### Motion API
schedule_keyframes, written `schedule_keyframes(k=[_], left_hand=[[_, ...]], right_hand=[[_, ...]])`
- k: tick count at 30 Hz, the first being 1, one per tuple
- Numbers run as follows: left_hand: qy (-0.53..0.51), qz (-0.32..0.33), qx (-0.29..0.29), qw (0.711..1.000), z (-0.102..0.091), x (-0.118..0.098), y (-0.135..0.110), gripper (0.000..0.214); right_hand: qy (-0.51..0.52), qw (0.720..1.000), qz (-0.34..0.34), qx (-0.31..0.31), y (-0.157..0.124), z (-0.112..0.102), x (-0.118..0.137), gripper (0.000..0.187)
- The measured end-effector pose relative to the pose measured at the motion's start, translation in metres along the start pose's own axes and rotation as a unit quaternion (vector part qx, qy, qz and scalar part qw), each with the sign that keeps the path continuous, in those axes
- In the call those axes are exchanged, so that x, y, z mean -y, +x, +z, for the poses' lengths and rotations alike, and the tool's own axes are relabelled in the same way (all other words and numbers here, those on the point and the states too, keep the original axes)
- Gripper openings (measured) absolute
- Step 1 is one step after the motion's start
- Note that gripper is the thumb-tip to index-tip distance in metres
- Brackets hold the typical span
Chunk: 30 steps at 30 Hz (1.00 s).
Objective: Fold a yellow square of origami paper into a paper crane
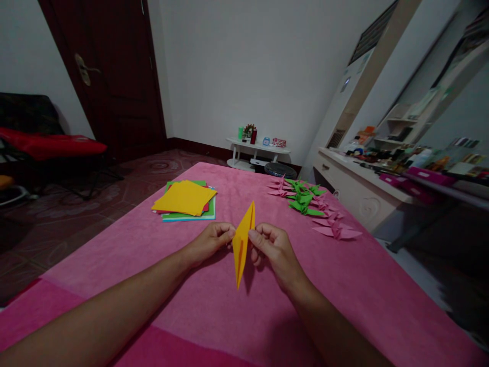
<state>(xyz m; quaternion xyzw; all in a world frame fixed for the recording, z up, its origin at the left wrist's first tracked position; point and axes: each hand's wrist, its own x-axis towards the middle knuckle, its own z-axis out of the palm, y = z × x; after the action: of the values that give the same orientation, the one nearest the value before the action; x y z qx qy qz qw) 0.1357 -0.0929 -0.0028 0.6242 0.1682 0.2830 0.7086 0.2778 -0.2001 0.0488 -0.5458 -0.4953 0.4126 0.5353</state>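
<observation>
A yellow sheet of origami paper (242, 242), folded into a long pointed diamond, stands tilted just above the pink cloth. My left hand (214, 241) pinches its left edge between thumb and fingers. On the opposite edge, my right hand (273, 247) grips it with the thumb in front. Some fingertips of both hands are hidden behind the paper. Beyond my left hand lies a stack of square coloured paper (185, 198), yellow on top, with green, red, white and blue edges showing. Beyond my right hand sit several folded paper cranes, green (303, 201) and pink (336, 229).
The pink cloth (153, 285) covers the surface under my hands. A cluttered dressing table (355, 176) stands at the right. At the back is a small white table (260, 147) with ornaments. A red folding chair (53, 149) is at the left, near a dark door (110, 76).
</observation>
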Motion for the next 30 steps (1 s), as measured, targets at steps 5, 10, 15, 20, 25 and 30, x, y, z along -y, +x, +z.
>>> schedule_keyframes(k=[5,10,15,20,25,30], left_hand=[[0.001,0.003,0.008,1.000,-0.004,0.003,0.001,0.039],[0.023,0.010,-0.001,1.000,-0.003,-0.001,0.000,0.039],[0.092,0.026,-0.024,0.995,0.004,0.001,0.001,0.041],[0.142,0.016,0.005,0.990,0.006,0.010,0.001,0.036],[0.235,0.064,-0.019,0.970,0.010,0.001,-0.003,0.021],[0.451,0.256,-0.005,0.855,0.031,-0.026,-0.016,0.052]], right_hand=[[0.024,1.000,0.001,0.013,0.000,0.000,-0.002,0.034],[0.038,0.999,0.004,-0.001,0.003,0.000,-0.003,0.024],[-0.006,0.994,-0.056,-0.093,0.014,-0.004,-0.016,0.009],[-0.089,0.986,-0.034,-0.134,0.019,-0.006,-0.041,0.014],[-0.164,0.975,-0.041,-0.142,0.021,-0.014,-0.043,0.013],[-0.289,0.949,-0.089,-0.095,0.019,-0.021,-0.030,0.018]])
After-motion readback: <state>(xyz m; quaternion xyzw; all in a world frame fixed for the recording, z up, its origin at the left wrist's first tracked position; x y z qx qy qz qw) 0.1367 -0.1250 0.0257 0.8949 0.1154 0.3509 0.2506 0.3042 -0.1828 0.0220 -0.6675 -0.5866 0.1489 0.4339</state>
